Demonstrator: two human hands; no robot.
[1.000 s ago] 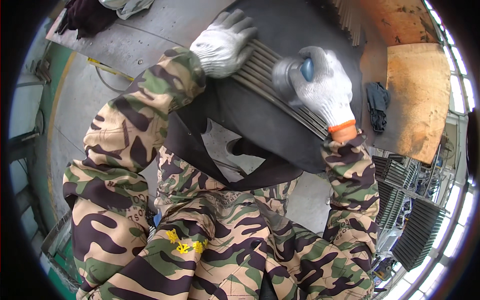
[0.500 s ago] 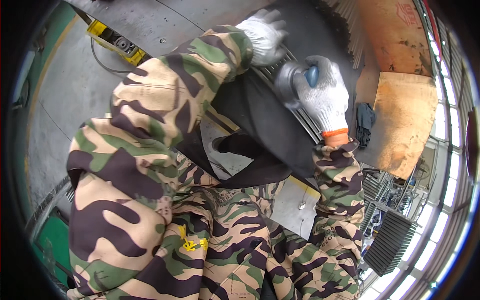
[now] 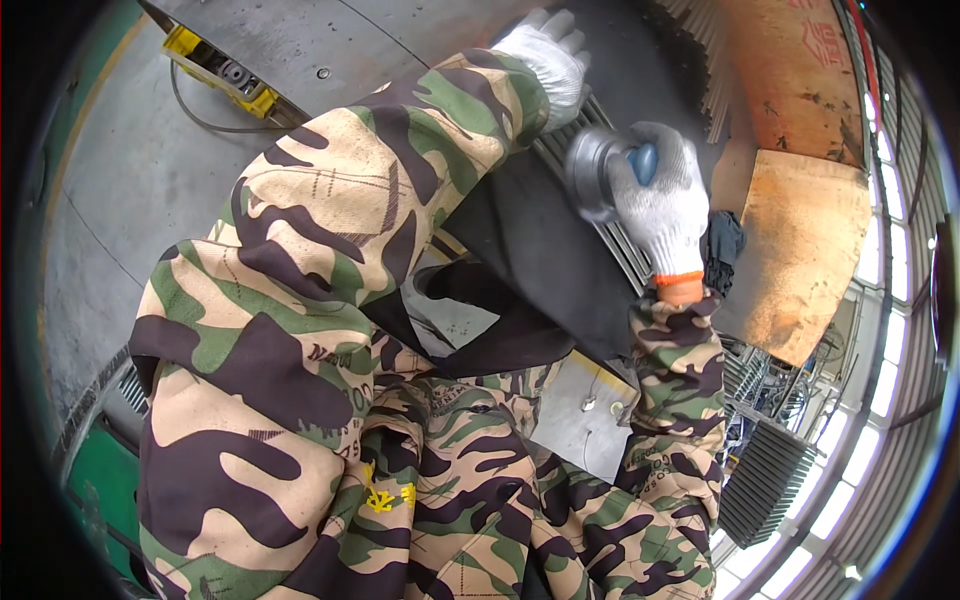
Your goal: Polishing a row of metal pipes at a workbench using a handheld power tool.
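Observation:
A sander [image 3: 597, 172] with a round, blurred grey head and a blue grip is in my right hand [image 3: 662, 205], whose gloved fingers wrap round it. Its head lies over a long, grooved metal piece [image 3: 622, 252] on a black sheet [image 3: 540, 225]. Farther up the same piece rests my left hand [image 3: 552, 65], also in a white glove, fingers stretched out. That hand covers the piece's far end.
Rows of thin metal fins [image 3: 700, 75] stand beyond the black sheet, beside a worn wooden board [image 3: 800, 250]. A dark cloth [image 3: 724, 242] hangs near my right wrist. At the far left sits a yellow machine [image 3: 225, 75] with a cable.
My right hand and the sander have shifted slightly right and nearer to me. My left hand has moved a little right, and the view has tilted slightly.

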